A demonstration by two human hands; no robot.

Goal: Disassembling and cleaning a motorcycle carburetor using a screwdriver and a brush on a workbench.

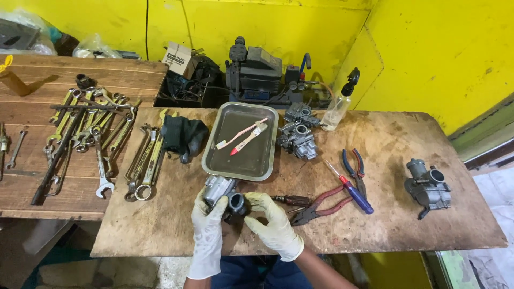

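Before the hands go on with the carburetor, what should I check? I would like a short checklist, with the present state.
1. Both gloved hands, left hand and right hand, grip the carburetor: ok.
2. Carburetor is over the wooden board, not past its edge: ok.
3. Metal tray close by: ok.
4. Blue screwdriver and red pliers lie near the right hand: ok.
5. Loose small parts: cannot tell.

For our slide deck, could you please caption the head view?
Gloved left hand and right hand hold a carburetor beside a tray.

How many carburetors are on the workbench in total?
4: one held in both hands, two beside the tray, one at the right end. More may be hidden behind.
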